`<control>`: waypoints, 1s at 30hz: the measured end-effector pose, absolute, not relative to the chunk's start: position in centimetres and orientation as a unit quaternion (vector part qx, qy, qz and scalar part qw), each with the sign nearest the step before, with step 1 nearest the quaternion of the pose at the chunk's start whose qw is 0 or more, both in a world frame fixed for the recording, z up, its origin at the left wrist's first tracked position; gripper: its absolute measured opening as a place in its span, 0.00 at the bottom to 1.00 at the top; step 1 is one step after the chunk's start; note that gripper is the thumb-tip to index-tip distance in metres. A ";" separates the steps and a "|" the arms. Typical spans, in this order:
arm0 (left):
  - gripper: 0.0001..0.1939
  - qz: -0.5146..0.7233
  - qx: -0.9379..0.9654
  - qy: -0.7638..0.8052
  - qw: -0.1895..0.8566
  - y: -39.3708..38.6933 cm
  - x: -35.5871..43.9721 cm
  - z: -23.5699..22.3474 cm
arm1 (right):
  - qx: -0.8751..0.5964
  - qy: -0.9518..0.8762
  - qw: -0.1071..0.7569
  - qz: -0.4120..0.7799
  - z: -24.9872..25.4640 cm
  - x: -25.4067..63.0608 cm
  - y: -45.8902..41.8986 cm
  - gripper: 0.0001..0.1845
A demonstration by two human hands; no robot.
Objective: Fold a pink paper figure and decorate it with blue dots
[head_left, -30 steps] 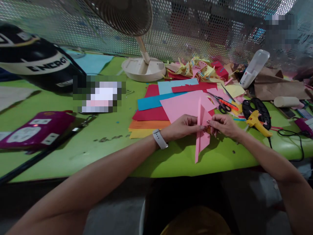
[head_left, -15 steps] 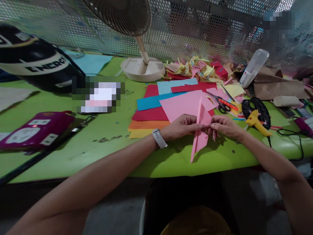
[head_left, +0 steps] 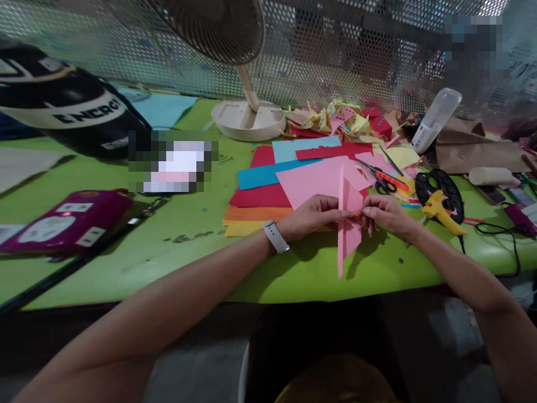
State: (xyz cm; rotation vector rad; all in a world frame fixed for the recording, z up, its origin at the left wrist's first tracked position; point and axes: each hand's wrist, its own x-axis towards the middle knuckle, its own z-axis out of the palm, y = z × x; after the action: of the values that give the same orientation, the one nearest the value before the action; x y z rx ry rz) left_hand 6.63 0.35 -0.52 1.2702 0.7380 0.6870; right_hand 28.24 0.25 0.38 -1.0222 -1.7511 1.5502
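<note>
A folded pink paper (head_left: pixel 346 235) with long pointed ends stands upright above the green table (head_left: pixel 176 257). My left hand (head_left: pixel 312 215), with a white watch band at the wrist, pinches its left edge. From the other side my right hand (head_left: pixel 384 215) pinches its middle. Both hands are closed on it, fingertips almost meeting. Just behind them lies a stack of coloured paper sheets (head_left: pixel 272 190), pink on top, with blue, red, orange and yellow under it.
Scissors (head_left: pixel 384 182), a yellow glue gun (head_left: pixel 442 210) and a black paint palette (head_left: pixel 440 187) lie to the right. A fan base (head_left: pixel 249 118) and a heap of folded paper pieces (head_left: pixel 335 120) sit behind. At the left are a magenta power strip (head_left: pixel 59 221) and a black helmet (head_left: pixel 62 115).
The pink paper's lower point swung left, then back to hanging straight down. Both hands stayed pinched on it in nearly the same place.
</note>
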 end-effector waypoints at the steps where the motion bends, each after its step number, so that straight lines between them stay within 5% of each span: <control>1: 0.14 0.309 0.560 0.332 0.693 0.3 6.6 -0.5 | -0.384 -0.656 0.300 0.577 0.3 28.3 0.3 0.11; 8: 0.17 0.247 0.554 0.305 0.734 0.6 6.7 -0.6 | -0.418 -0.650 0.432 0.464 -0.9 28.9 1.7 0.13; 12: 0.20 0.299 0.524 0.313 0.734 1.0 6.8 -0.8 | -0.395 -0.725 0.523 0.212 -1.0 29.1 1.4 0.17; 15: 0.19 0.340 0.501 0.315 0.731 1.2 6.8 -1.1 | -0.314 -0.837 0.443 0.067 -0.5 29.2 0.5 0.24; 18: 0.18 0.381 0.468 0.309 0.735 1.1 6.8 -1.2 | -0.255 -0.906 0.338 0.015 -0.2 29.0 -0.1 0.21; 23: 0.15 0.363 0.443 0.289 0.767 0.6 7.0 -1.1 | -0.277 -0.916 0.288 0.014 -0.4 29.0 0.1 0.11; 30: 0.18 0.362 0.448 0.294 0.763 0.5 7.1 -1.2 | -0.310 -0.917 0.251 0.031 -0.5 29.2 0.5 0.10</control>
State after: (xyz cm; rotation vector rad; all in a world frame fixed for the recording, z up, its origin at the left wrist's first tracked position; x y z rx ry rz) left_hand 7.07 0.48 -1.21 0.9734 0.6391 0.7879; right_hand 29.23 0.47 -0.51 -0.8425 -2.4955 0.0846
